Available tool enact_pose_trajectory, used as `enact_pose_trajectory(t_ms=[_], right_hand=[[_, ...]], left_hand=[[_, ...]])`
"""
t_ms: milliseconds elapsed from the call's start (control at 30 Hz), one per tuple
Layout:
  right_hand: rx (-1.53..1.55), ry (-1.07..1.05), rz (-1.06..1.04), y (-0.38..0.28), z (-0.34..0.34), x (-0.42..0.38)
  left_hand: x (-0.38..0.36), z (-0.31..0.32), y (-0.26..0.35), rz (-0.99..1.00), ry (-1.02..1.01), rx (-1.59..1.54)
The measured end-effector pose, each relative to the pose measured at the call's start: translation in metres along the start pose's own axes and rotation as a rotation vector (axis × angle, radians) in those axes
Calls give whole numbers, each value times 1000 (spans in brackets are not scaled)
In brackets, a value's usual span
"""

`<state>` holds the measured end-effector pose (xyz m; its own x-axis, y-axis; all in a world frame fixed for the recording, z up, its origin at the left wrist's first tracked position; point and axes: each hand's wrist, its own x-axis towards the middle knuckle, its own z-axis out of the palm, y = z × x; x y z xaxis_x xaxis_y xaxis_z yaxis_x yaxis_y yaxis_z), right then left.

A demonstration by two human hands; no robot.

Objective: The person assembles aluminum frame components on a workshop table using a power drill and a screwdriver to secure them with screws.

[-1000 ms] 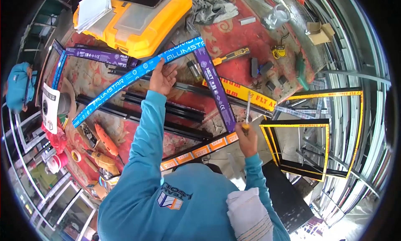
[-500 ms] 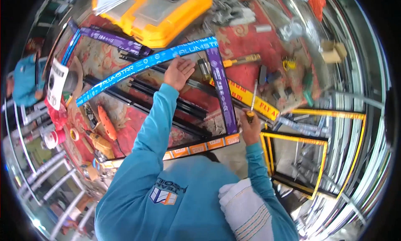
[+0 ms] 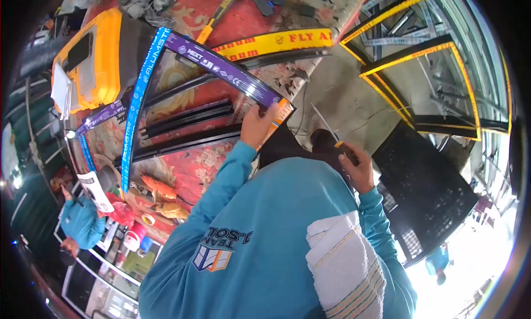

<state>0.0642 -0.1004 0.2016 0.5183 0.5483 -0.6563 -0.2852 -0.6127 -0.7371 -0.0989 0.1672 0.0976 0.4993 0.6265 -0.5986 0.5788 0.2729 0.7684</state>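
My left hand [image 3: 257, 126] is closed on the near corner of a frame, where the purple-taped bar [image 3: 221, 67] meets the orange-taped bar [image 3: 281, 113]. A blue-taped bar [image 3: 135, 111] forms another side of this frame and runs toward the left. My body hides much of the orange side. In my right hand [image 3: 358, 167] is a screwdriver [image 3: 325, 122], its thin shaft pointing up and left, away from the frame. Fingers cover most of its yellow-and-dark handle. Inside the frame, black metal profiles [image 3: 188, 118] lie on the red patterned cloth [image 3: 204, 158].
A yellow tool case [image 3: 97, 59] stands at the upper left. Behind the purple bar lies a yellow-taped bar [image 3: 276, 42]. Yellow-edged frames [image 3: 420, 59] lean at the right, near a black panel [image 3: 426, 192]. A co-worker [image 3: 83, 222] is at the left.
My view has swung right. My left hand has moved from open above the frame, near the blue bar, to the purple-orange corner. The screwdriver has moved off the frame's side, still in my right hand.
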Motion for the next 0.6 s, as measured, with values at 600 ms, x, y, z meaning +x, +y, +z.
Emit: enact_pose_trajectory(t_ms=[600], right_hand=[[190, -198, -480, 95, -15, 44]], left_hand=[[35, 7, 6, -138, 277, -189]])
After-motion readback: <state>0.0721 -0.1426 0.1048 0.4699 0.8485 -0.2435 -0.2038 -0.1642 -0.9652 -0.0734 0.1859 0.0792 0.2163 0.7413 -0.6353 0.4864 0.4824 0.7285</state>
